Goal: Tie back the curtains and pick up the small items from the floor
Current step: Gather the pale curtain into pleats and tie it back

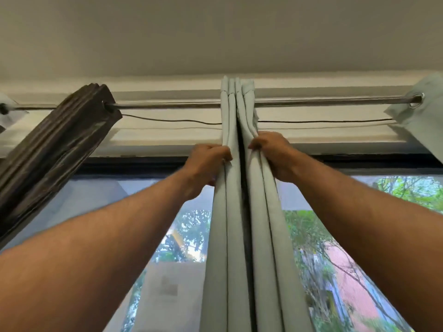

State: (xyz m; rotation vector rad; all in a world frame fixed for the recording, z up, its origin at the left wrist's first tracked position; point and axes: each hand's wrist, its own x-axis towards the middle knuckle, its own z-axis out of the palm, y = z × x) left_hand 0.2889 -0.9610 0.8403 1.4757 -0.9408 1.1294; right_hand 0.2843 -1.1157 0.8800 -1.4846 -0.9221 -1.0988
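Note:
A pale green curtain (233, 212) hangs bunched in tight folds from the middle of a metal rod (167, 106). Both my arms reach up to it. My left hand (206, 164) grips the left folds just below the rod. My right hand (273, 156) grips the right folds at about the same height. A dark gap runs between the two bunches. The floor and any small items on it are out of view.
A dark brown curtain (55, 144) is gathered at the rod's left end. Another pale green panel (422, 116) hangs at the right end. A thin black cable (172, 121) sags below the rod. Behind is a window (347, 236) with trees and buildings.

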